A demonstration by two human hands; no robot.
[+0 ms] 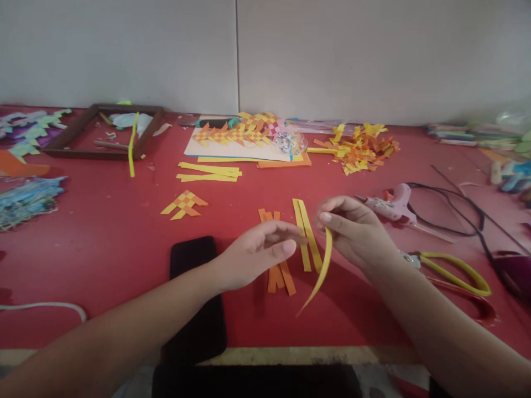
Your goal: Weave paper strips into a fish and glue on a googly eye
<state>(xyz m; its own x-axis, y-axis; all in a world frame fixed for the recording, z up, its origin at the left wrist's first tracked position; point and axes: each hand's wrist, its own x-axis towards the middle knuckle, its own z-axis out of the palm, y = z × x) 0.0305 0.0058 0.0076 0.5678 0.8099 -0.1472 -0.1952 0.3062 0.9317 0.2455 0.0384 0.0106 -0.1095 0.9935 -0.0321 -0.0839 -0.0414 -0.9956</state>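
Observation:
Between thumb and fingers, my right hand (352,229) pinches one end of a yellow paper strip (323,275), which curves down toward the table. My left hand (263,251) is held just left of it, thumb and fingers apart, with nothing visible in it. Under and beside the left hand lie several orange paper strips (285,277), partly covered by it. Two yellow paper strips (306,235) rest on the table between my hands. Farther left sits a small woven orange and yellow paper fish (185,204).
A black phone (197,326) lies under my left forearm. To the right are a pink glue gun (392,205) with its cord and yellow-handled scissors (454,268). Behind are more yellow strips (209,172), a heap of paper scraps (365,148) and a brown frame (93,155).

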